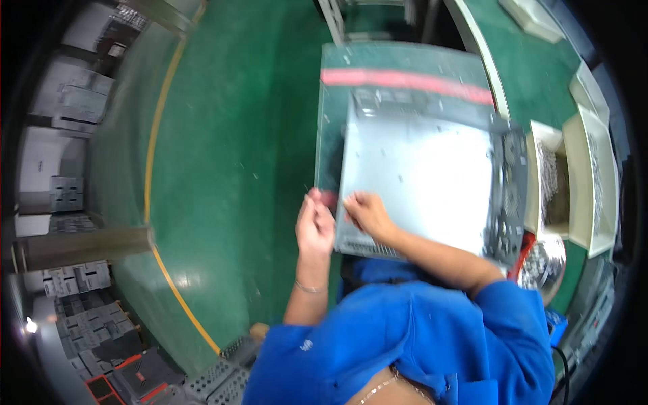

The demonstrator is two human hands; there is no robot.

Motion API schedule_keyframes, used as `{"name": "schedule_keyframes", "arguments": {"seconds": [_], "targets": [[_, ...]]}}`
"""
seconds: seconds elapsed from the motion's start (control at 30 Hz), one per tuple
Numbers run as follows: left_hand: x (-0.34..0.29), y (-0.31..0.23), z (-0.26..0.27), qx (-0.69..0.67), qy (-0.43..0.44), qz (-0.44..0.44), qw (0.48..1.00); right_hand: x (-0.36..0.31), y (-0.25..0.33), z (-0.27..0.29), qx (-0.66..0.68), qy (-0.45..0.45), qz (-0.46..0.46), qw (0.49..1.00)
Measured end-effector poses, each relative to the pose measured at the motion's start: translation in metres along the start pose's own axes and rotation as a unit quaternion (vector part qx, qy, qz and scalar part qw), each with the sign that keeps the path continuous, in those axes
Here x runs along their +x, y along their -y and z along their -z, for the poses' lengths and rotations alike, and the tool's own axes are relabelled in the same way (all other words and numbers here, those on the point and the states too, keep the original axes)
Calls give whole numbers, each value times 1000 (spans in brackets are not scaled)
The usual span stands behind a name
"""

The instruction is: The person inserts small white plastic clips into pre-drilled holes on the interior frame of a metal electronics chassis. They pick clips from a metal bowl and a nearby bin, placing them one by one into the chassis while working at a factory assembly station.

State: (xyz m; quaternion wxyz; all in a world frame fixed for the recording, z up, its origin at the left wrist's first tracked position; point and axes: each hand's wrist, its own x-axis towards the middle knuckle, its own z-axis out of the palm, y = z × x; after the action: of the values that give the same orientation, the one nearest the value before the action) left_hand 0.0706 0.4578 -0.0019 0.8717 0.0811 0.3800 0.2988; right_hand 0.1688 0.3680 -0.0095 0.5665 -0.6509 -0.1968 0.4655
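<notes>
A shallow sheet-metal chassis (418,169) with a bright flat floor and slotted side walls lies in front of me. My left hand (315,219) is just beyond its left edge, fingers curled together; whatever they may hold is too small and blurred to make out. Over the left rim of the chassis, near its front corner, my right hand (370,214) is closed in a pinch. Its fingertips hide what is between them. A small gap separates the two hands.
Beneath the chassis is a worktable (331,128) with a pink strip (405,80) across its far end. Cream bins (588,182) of small metal parts and a shiny round bowl (542,262) stand at the right. Stacked grey metal parts (94,324) line the left.
</notes>
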Motion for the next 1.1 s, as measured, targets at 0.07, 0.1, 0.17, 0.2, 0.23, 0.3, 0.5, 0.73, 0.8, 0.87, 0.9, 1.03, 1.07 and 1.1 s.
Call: {"name": "schedule_keyframes", "arguments": {"seconds": [0.07,0.1,0.17,0.2,0.23,0.3,0.5,0.73,0.8,0.87,0.9,1.03,1.07,1.1], "targets": [[1,4,7,38,49,6,998,0,-2,0,-2,-17,-18,1000],[2,5,2,43,76,6,996,4,-10,3,14,-15,-20,1000],[2,7,2,46,90,10,995,4,-11,3,61,-6,-42,997],[2,5,0,47,82,9,996,2,-5,2,96,3,-55,994],[1,6,4,28,89,12,996,-1,-5,3,114,20,-68,991],[0,2,4,16,96,8,995,-7,2,2,134,26,-50,989],[-1,8,2,29,89,-25,995,-2,-1,6,125,34,-58,990],[-15,4,-13,74,125,-88,986,2,-1,6,110,61,-94,988],[-22,4,-20,105,152,-88,979,1,0,10,74,46,-78,993],[-29,0,-24,155,201,-82,964,-1,4,12,19,5,-28,999],[-32,-2,-25,192,225,-66,953,1,0,15,42,2,38,998],[-47,-5,-26,295,288,43,910,-19,30,24,112,132,104,979],[-50,-4,-28,308,299,82,899,-29,47,27,123,197,72,970],[-57,0,-37,311,280,95,903,-31,47,30,105,204,77,970]]}}
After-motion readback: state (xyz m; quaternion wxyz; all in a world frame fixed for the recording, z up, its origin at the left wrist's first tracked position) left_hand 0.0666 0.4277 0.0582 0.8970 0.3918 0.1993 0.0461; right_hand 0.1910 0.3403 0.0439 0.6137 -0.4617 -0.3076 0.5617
